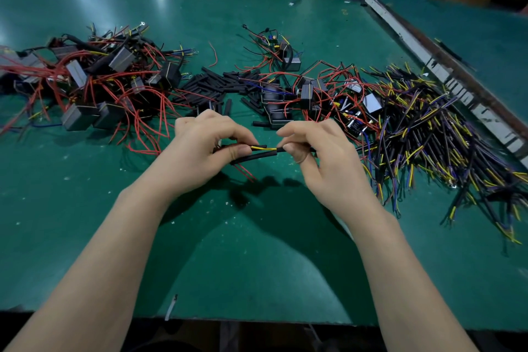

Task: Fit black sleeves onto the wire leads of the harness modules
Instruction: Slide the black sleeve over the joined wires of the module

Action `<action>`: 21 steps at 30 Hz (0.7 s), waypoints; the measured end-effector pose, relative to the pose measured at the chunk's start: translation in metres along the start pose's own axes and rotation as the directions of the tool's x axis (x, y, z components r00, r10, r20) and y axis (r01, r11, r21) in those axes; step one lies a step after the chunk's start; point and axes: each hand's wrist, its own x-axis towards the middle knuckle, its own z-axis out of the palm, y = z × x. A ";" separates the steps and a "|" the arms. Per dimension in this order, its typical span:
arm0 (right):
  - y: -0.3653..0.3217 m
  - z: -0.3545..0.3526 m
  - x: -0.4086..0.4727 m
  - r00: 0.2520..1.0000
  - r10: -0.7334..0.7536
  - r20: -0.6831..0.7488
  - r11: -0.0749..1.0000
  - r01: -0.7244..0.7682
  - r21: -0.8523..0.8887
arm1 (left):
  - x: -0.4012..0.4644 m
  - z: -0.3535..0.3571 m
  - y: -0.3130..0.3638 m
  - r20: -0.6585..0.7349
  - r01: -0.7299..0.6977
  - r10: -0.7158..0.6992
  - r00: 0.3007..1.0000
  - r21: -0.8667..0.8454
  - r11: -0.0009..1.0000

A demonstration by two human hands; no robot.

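Note:
Above the green table (pixel 257 251), my left hand (pixel 200 146) pinches a yellow wire lead (pixel 263 148) and holds a black sleeve (pixel 254 158) underneath it. My right hand (pixel 314 151) pinches the other end of the lead, where it meets a black sleeve end. Two red wires (pixel 245 172) hang below my left hand. Loose black sleeves (pixel 211 84) lie in a pile just beyond my hands. Harness modules with red leads (pixel 94 83) are heaped at the left; more modules (pixel 308 91) lie behind my right hand.
A big tangle of yellow, purple and black wires (pixel 428 134) covers the right side. A white and brown rail (pixel 445 74) runs diagonally at the far right. One small module (pixel 285 51) lies apart at the back. Boxes stand beyond the table.

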 end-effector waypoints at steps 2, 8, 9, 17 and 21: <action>-0.002 0.000 0.001 1.000 -0.011 -0.022 1.000 0.011 -0.001 | -0.001 -0.001 0.001 0.007 0.003 -0.003 1.000 -0.045 0.999; -0.008 0.002 0.001 0.995 -0.061 -0.082 0.998 0.058 -0.037 | -0.003 -0.005 0.001 0.016 0.038 -0.036 0.999 -0.127 0.991; -0.008 0.003 0.001 0.995 -0.056 -0.083 0.998 0.054 -0.031 | -0.003 -0.005 0.002 0.021 0.044 -0.042 0.999 -0.127 0.991; -0.001 0.008 0.000 0.993 -0.108 -0.045 0.990 0.103 -0.101 | -0.003 0.002 0.004 0.010 0.029 -0.029 1.000 -0.080 0.996; -0.001 0.012 -0.001 0.998 -0.058 0.012 0.986 0.059 -0.158 | -0.002 0.007 0.005 -0.083 0.013 -0.013 0.996 0.004 1.000</action>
